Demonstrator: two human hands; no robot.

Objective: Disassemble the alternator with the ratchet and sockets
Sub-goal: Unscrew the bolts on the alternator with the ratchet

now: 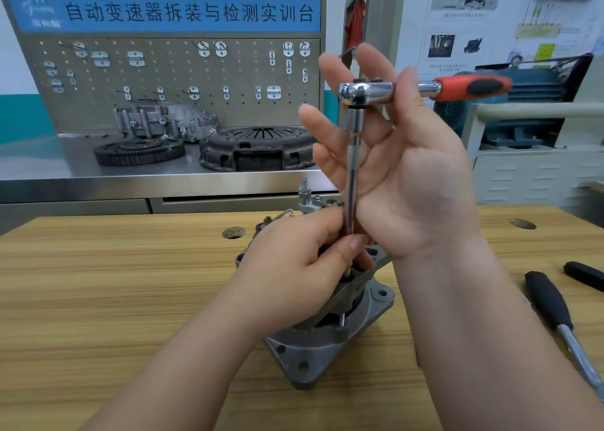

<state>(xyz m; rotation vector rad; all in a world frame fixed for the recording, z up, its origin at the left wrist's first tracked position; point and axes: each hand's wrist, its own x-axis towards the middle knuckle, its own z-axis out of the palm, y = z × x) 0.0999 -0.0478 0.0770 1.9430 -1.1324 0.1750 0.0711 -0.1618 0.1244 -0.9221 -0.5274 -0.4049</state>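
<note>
The grey alternator (313,352) stands on end on the wooden table (114,283), its square flange at the bottom. A chrome extension bar (353,169) rises upright from its top into the ratchet (366,91), whose orange and black handle (474,87) points right. My left hand (294,260) grips the bar's lower end just above the alternator, and hides the socket. My right hand (408,169) is up at the ratchet head, palm towards me. Its fingers are spread straight behind the bar and its thumb lies across the ratchet's neck.
Two black-handled tools (552,303) (585,275) lie on the table at the right. Behind the table, a steel bench carries a clutch cover (261,149), a ring gear (140,151) and a housing (163,120), under a pegboard (183,70). Blue machinery (523,103) stands at the back right.
</note>
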